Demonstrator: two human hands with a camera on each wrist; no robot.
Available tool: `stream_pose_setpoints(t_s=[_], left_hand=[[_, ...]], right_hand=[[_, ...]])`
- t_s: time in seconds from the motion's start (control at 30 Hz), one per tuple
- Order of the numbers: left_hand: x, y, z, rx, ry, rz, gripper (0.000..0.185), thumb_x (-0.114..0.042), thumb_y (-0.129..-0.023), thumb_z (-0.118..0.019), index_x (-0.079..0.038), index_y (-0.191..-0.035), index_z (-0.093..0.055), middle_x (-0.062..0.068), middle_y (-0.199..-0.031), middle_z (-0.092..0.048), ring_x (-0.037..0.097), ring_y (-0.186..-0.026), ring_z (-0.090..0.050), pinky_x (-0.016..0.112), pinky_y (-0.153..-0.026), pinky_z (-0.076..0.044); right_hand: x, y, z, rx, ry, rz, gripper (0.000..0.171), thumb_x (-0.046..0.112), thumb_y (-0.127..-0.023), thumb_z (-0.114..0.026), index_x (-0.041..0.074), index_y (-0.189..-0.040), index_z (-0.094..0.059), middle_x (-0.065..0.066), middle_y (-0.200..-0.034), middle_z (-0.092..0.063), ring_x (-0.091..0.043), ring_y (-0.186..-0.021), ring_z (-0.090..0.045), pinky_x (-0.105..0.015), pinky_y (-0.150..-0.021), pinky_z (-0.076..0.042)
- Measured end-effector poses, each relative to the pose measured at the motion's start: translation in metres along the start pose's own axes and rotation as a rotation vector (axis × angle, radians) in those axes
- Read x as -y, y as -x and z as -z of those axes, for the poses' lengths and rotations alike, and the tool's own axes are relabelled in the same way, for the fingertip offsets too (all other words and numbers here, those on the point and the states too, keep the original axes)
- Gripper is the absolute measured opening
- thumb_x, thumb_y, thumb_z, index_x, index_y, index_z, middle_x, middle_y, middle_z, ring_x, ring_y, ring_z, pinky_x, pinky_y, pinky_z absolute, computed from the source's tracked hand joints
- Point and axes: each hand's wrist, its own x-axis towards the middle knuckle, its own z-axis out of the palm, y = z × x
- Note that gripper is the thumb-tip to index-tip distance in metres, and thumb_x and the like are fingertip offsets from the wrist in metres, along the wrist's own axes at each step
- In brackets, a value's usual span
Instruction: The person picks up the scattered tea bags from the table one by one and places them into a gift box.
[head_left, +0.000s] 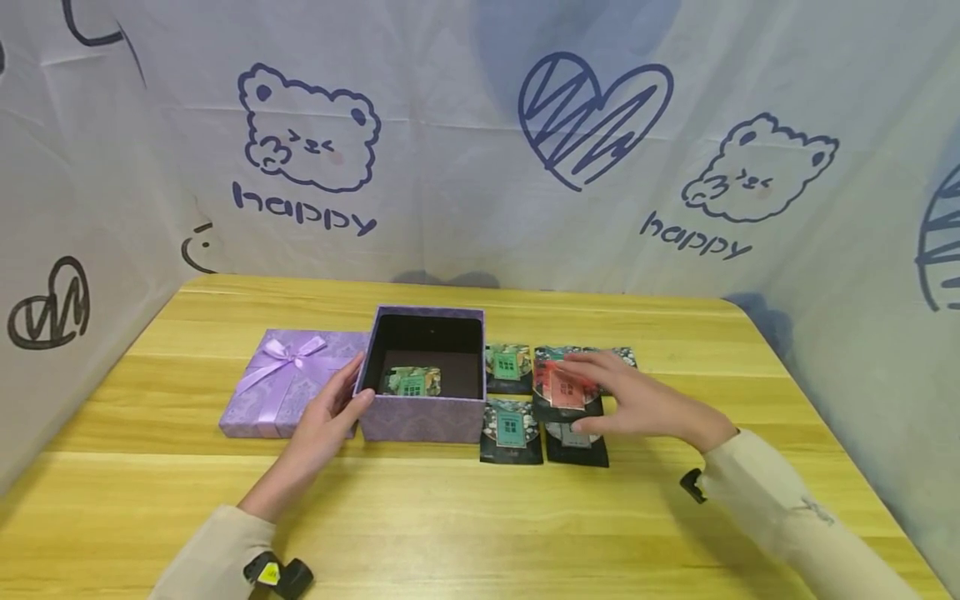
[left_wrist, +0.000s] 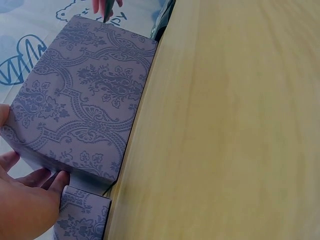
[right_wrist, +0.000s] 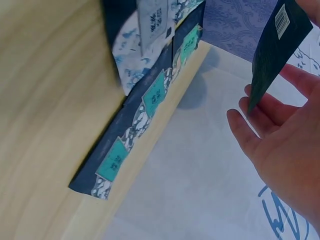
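Note:
An open purple patterned gift box stands on the table, its inside black. One green-labelled pouch lies in it. My left hand holds the box at its left front corner, thumb on the front wall and fingers along the left side. To the right of the box, my right hand pinches a flat red-labelled pouch between thumb and fingers, above other pouches. The right wrist view shows the dark back of this held pouch, with a barcode.
Several dark pouches with green or grey labels lie flat right of the box, among them a near green one and a grey one. The purple lid with a ribbon bow lies left of the box. A printed cloth hangs behind the table.

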Motion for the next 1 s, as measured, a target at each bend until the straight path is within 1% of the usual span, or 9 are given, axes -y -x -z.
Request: stream_pose_setpoints(t_s=[0.1, 0.23, 0.33, 0.5, 0.63, 0.77, 0.83, 0.93, 1.0], left_hand=[[0.000, 0.000, 0.000, 0.000, 0.002, 0.001, 0.058, -0.021, -0.103, -0.050, -0.010, -0.154, -0.025, 0.021, -0.152, -0.030, 0.035, -0.138, -0.031, 0.044, -0.107, -0.028], [0.000, 0.000, -0.001, -0.001, 0.000, -0.001, 0.058, -0.021, -0.103, -0.050, -0.009, -0.154, -0.025, 0.022, -0.152, -0.030, 0.034, -0.138, -0.031, 0.043, -0.107, -0.028], [0.000, 0.000, -0.001, -0.001, -0.003, 0.000, 0.059, -0.022, -0.103, -0.050, -0.010, -0.154, -0.024, 0.021, -0.152, -0.030, 0.034, -0.138, -0.031, 0.043, -0.107, -0.028], [-0.001, 0.000, 0.000, 0.002, 0.007, 0.009, 0.059, -0.023, -0.103, -0.050, -0.011, -0.155, -0.024, 0.021, -0.153, -0.029, 0.035, -0.138, -0.029, 0.044, -0.108, -0.027], [-0.001, 0.001, -0.001, 0.004, 0.012, 0.012, 0.059, -0.023, -0.103, -0.049, -0.011, -0.155, -0.023, 0.022, -0.153, -0.029, 0.035, -0.138, -0.029, 0.045, -0.108, -0.027], [-0.001, 0.001, -0.001, 0.002, 0.011, 0.009, 0.059, -0.022, -0.103, -0.050, -0.010, -0.155, -0.023, 0.023, -0.152, -0.029, 0.035, -0.138, -0.029, 0.044, -0.108, -0.027], [-0.001, 0.001, -0.001, 0.000, 0.006, 0.009, 0.059, -0.022, -0.103, -0.050, -0.010, -0.154, -0.024, 0.023, -0.152, -0.030, 0.035, -0.138, -0.030, 0.041, -0.107, -0.029], [-0.001, 0.001, 0.000, 0.000, -0.002, 0.020, 0.059, -0.024, -0.103, -0.050, -0.012, -0.155, -0.024, 0.022, -0.152, -0.030, 0.035, -0.138, -0.031, 0.028, -0.102, -0.036], [-0.001, 0.002, 0.000, 0.000, -0.006, 0.027, 0.059, -0.024, -0.103, -0.050, -0.013, -0.155, -0.024, 0.021, -0.153, -0.029, 0.035, -0.138, -0.031, 0.021, -0.098, -0.036]], right_hand=[[0.001, -0.005, 0.003, 0.004, 0.004, 0.009, 0.078, 0.043, -0.085, -0.072, 0.011, -0.148, -0.040, -0.017, -0.152, -0.031, -0.039, -0.136, -0.029, -0.064, -0.100, -0.032], [0.002, -0.013, 0.007, 0.005, -0.009, -0.003, 0.076, 0.039, -0.085, -0.073, 0.012, -0.148, -0.040, -0.018, -0.151, -0.031, -0.040, -0.136, -0.029, -0.065, -0.100, -0.031], [0.005, -0.019, 0.011, 0.002, -0.023, -0.009, 0.077, 0.038, -0.085, -0.074, 0.013, -0.149, -0.040, -0.017, -0.152, -0.031, -0.040, -0.136, -0.029, -0.066, -0.099, -0.031], [0.012, -0.031, 0.021, 0.009, -0.029, 0.021, 0.077, 0.041, -0.085, -0.073, 0.014, -0.149, -0.040, -0.015, -0.153, -0.030, -0.038, -0.137, -0.027, -0.065, -0.101, -0.030], [0.019, -0.042, 0.028, 0.020, -0.006, 0.044, 0.077, 0.043, -0.086, -0.071, 0.016, -0.150, -0.038, -0.013, -0.154, -0.028, -0.036, -0.139, -0.025, -0.062, -0.103, -0.029], [0.026, -0.052, 0.032, 0.018, 0.007, 0.057, 0.078, 0.044, -0.086, -0.071, 0.016, -0.150, -0.038, -0.012, -0.154, -0.028, -0.035, -0.139, -0.025, -0.061, -0.104, -0.029], [0.030, -0.056, 0.033, 0.014, 0.001, 0.056, 0.078, 0.045, -0.085, -0.071, 0.016, -0.150, -0.038, -0.011, -0.154, -0.029, -0.034, -0.140, -0.025, -0.061, -0.104, -0.028], [0.036, -0.063, 0.030, 0.007, -0.006, 0.069, 0.077, 0.046, -0.085, -0.071, 0.018, -0.150, -0.039, -0.010, -0.154, -0.030, -0.033, -0.140, -0.025, -0.060, -0.105, -0.028], [0.039, -0.068, 0.027, 0.005, -0.013, 0.079, 0.076, 0.046, -0.086, -0.070, 0.018, -0.150, -0.039, -0.010, -0.154, -0.029, -0.033, -0.140, -0.025, -0.059, -0.105, -0.028]])
